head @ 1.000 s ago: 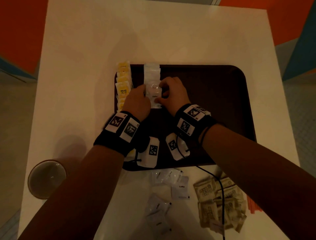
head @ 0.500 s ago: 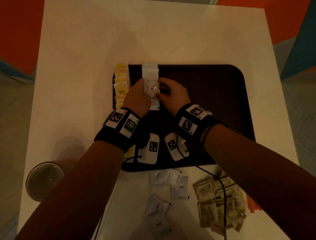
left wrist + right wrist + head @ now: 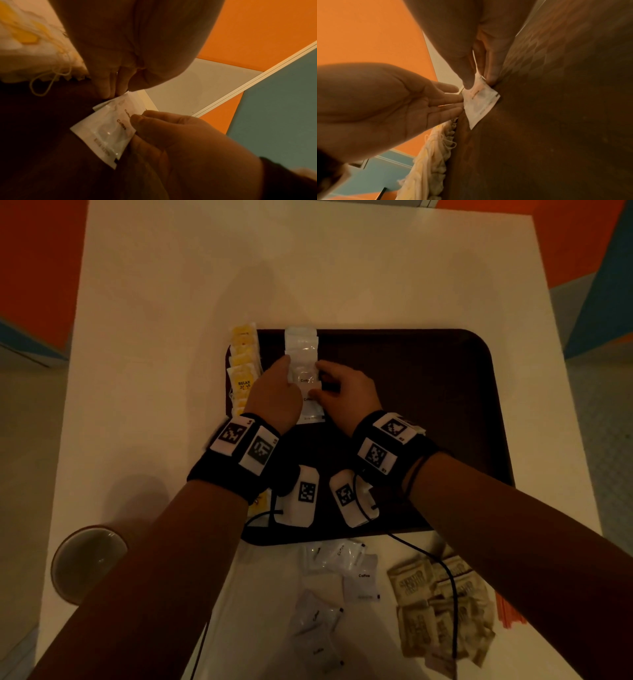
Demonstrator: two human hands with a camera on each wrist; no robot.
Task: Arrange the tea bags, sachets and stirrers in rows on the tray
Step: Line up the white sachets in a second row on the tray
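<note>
A dark brown tray [image 3: 428,405] carries a row of yellow tea bags [image 3: 244,364] along its left edge and, beside it, a row of white coffee sachets [image 3: 303,350]. My hands flank the near end of the white row. My left hand [image 3: 284,378] lays straight fingers [image 3: 447,100] against the left edge of a sachet [image 3: 479,106]. My right hand [image 3: 320,385] pinches the right edge of that sachet [image 3: 104,132] between thumb and fingers. The tea bags [image 3: 433,155] lie just left of my left hand.
On the white table in front of the tray lie loose white coffee sachets [image 3: 342,556], a heap of brown sachets [image 3: 442,611] and orange stirrers [image 3: 507,611] at the right. A round cup [image 3: 87,563] stands at the near left. A black cable [image 3: 452,594] crosses the brown sachets.
Both hands have stayed at the white row. The sachet between them has shifted slightly and now lies more in line with the row.
</note>
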